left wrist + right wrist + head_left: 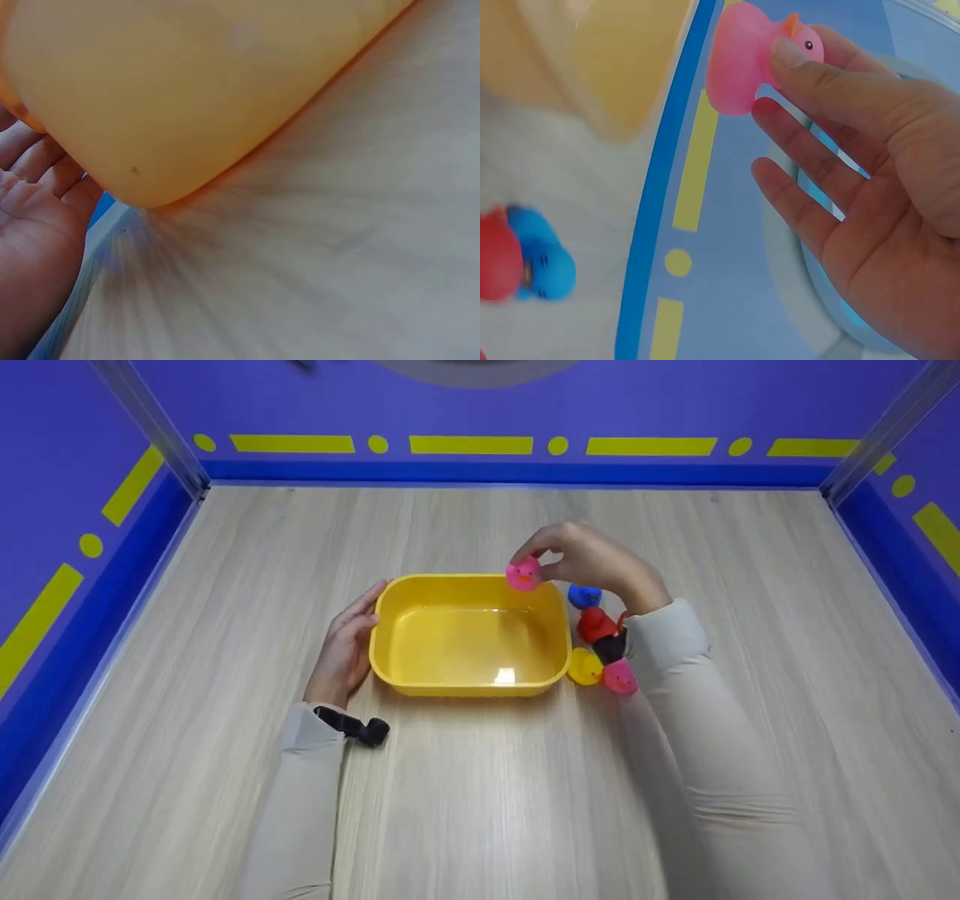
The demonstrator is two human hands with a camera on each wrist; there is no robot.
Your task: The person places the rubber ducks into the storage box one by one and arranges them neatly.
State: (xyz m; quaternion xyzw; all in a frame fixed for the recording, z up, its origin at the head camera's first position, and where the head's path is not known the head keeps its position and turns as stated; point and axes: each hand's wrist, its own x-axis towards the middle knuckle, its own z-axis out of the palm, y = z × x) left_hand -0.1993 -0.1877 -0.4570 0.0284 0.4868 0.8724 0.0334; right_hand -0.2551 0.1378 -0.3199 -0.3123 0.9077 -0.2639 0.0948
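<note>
My right hand (592, 556) pinches a pink rubber duck (523, 574) between thumb and fingers. This duck is above the back right corner of a yellow plastic tub (471, 689); the right wrist view shows its body (739, 64) and orange beak. My left hand (346, 649) rests against the tub's left side, fingers along the outer wall and thumb at the rim. Just right of the tub are a blue duck (584, 596), a red duck (596, 624), a yellow duck (585, 667) and another pink duck (620, 677). No duck shows inside the tub.
A black wrist camera mount (364, 729) sits at my left cuff; another dark mount (611, 646) on the right wrist partly covers the ducks. Blue-purple panels (480, 412) with yellow marks wall in the wooden tabletop (480, 780) at the back and sides.
</note>
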